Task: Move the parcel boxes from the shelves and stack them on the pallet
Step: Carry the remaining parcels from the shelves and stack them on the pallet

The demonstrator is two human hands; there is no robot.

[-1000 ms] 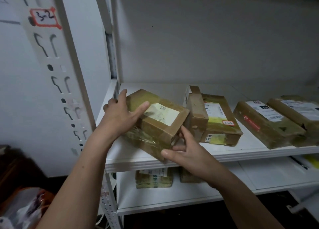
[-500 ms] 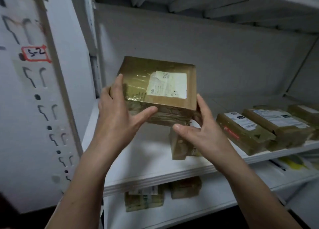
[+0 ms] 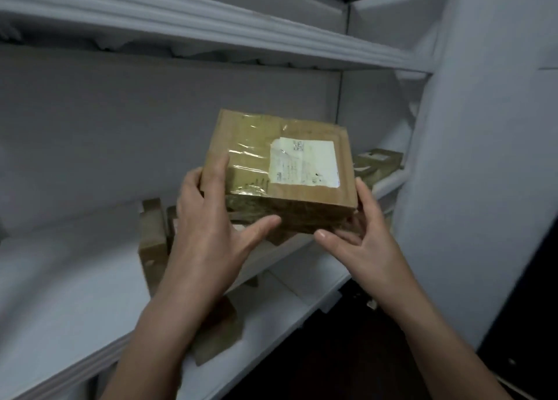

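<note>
While left hand [image 3: 208, 236] and right hand [image 3: 365, 242] clasp it, parcel box [image 3: 280, 170] hangs above shelf [image 3: 75, 294], label up.
Left wraps the near corner, right cups the underside: an opposed hold, likely for a level carry. Pallet unseen.

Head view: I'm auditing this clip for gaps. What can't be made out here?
All in the head view:
- Label on the held box: print too small and blurred.
- Right hand fingertips: hidden under the box.
- Shelf boxes: partly hidden by the left hand.
- Pallet: outside the frame.
</note>
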